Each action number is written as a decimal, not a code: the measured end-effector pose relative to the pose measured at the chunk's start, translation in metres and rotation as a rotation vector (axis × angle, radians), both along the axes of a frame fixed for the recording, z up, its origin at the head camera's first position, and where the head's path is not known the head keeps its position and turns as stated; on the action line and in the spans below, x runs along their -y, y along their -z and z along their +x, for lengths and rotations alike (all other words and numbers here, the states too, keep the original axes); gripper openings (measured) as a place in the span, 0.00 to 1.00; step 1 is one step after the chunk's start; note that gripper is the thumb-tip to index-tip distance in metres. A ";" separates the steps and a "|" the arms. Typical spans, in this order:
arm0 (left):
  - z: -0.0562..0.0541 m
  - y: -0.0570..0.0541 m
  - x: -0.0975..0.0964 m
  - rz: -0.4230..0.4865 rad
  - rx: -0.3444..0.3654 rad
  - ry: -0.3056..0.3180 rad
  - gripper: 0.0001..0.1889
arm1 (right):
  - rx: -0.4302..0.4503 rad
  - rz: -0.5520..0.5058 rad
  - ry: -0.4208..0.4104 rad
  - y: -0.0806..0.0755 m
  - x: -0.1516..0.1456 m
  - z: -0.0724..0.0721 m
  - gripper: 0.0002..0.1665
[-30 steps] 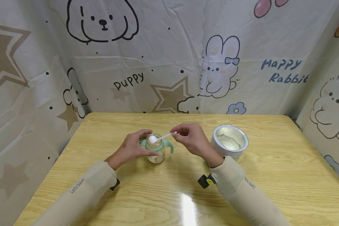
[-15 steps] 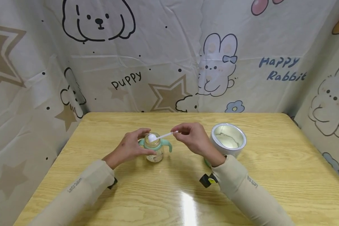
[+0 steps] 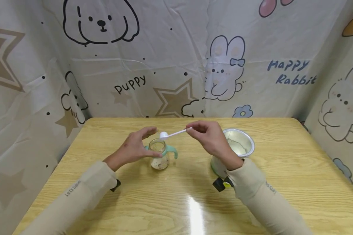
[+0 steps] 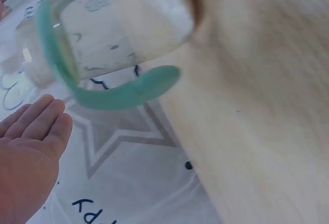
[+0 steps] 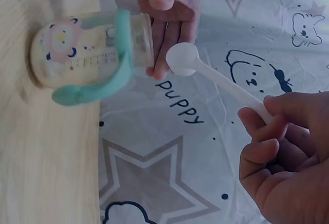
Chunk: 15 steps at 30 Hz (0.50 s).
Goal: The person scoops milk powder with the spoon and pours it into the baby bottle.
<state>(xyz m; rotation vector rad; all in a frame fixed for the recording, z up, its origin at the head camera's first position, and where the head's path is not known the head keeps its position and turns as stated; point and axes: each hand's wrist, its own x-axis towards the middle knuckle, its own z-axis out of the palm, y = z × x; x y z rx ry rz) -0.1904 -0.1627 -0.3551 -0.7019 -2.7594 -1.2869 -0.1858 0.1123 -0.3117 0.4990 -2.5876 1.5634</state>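
Observation:
A clear baby bottle [image 3: 159, 164] with mint-green handles [image 5: 97, 90] stands upright and uncapped on the table; pale powder shows low inside. Beside its neck, my left hand [image 3: 132, 150] is spread with straight fingers. In the left wrist view those fingers [image 4: 43, 121] are apart from the glass. Between thumb and fingers, my right hand [image 3: 210, 138] pinches the handle of a white milk powder scoop [image 3: 163, 135]. The scoop's bowl is just above the bottle's mouth, tilted; its contents are hidden. Behind the right wrist is an opened tin of milk powder [image 3: 219, 167].
The wooden table [image 3: 153, 202] ends at a patterned cloth backdrop [image 3: 176, 49], which also rises on both sides. A torn foil seal edge shows inside the tin. Dark wrist cameras [image 3: 222, 184] hang below the sleeves.
The scoop has risen out of the bottle's mouth and moved slightly right with my right hand. My left fingers have spread away from the bottle.

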 end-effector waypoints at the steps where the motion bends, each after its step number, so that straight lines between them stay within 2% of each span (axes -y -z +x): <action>1: 0.000 -0.002 0.000 0.009 0.001 0.001 0.50 | 0.002 -0.002 0.008 -0.001 -0.002 0.000 0.11; 5: -0.001 -0.008 -0.003 0.028 0.004 -0.007 0.50 | 0.020 -0.031 0.031 -0.007 -0.011 0.001 0.12; 9: -0.002 -0.012 -0.011 0.042 -0.004 0.011 0.49 | 0.010 -0.059 0.042 -0.013 -0.022 0.003 0.13; 15: -0.003 -0.020 -0.028 0.060 -0.010 0.035 0.49 | 0.000 -0.041 0.093 -0.020 -0.038 0.005 0.14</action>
